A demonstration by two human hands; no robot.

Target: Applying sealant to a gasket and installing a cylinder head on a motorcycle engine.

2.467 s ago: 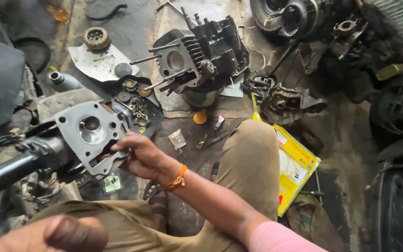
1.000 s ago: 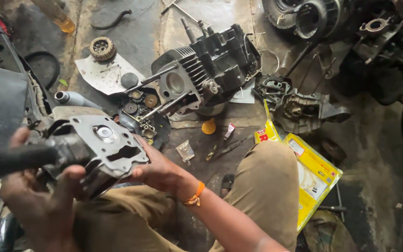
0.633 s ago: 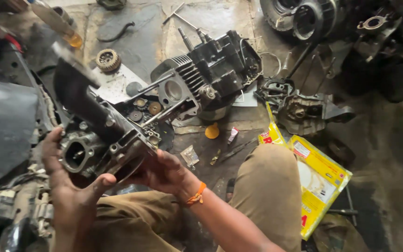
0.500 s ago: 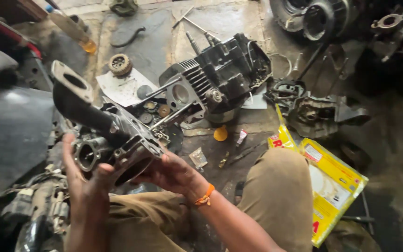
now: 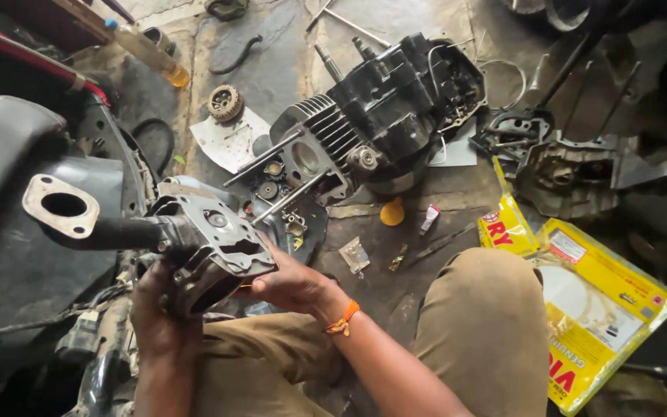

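Two hands grip one part here, a grey metal cylinder head (image 5: 214, 251) with a dark pipe and a flat flange (image 5: 62, 206) sticking out to its left. The left hand (image 5: 156, 316) is curled shut under its lower side, and the right hand (image 5: 291, 279) is closed on its right edge, fingers wrapped onto the flat face. The head is held up off the floor, over the person's lap, so it is off the engine and not fitted to anything.

To the right, on the floor (image 5: 395, 255), lies the black engine block (image 5: 384, 127) on its side, its finned cylinder open at the end and long bare studs (image 5: 291, 197) poking out toward the head. Small round parts (image 5: 275, 181) lie loose at that open end. Further right rest another engine casing (image 5: 573, 166) and a yellow packet (image 5: 588, 309), beside the person's knee (image 5: 484, 324). As I judge it, stripping is done or reassembly has barely begun; joining head and block remains.
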